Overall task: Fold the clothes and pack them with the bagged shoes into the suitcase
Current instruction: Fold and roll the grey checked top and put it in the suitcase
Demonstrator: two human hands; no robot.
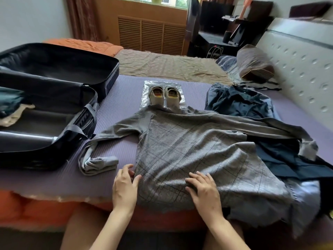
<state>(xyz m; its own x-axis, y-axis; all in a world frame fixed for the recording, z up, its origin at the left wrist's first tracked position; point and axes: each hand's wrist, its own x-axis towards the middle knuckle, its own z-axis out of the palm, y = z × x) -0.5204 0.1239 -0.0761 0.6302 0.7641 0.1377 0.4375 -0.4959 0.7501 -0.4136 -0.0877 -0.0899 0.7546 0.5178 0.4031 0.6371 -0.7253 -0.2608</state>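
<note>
on ribbed purple mat (126, 91), woven plaid dress (189, 150) beneath right hand (205, 192), against left hand (125, 186), fingers loose

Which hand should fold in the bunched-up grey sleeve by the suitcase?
Probably the left. The left hand sits at the edge of the grey top, close beside that sleeve. The right hand rests on the cloth, farther away.

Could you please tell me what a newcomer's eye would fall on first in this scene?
The big grey checked garment spread across the purple bed cover in the middle, with the left hand at its near left edge and the right hand resting flat on its hem. To the left lies an open dark suitcase, and beyond the garment's collar a pair of pale shoes sits on a clear plastic bag.
</note>
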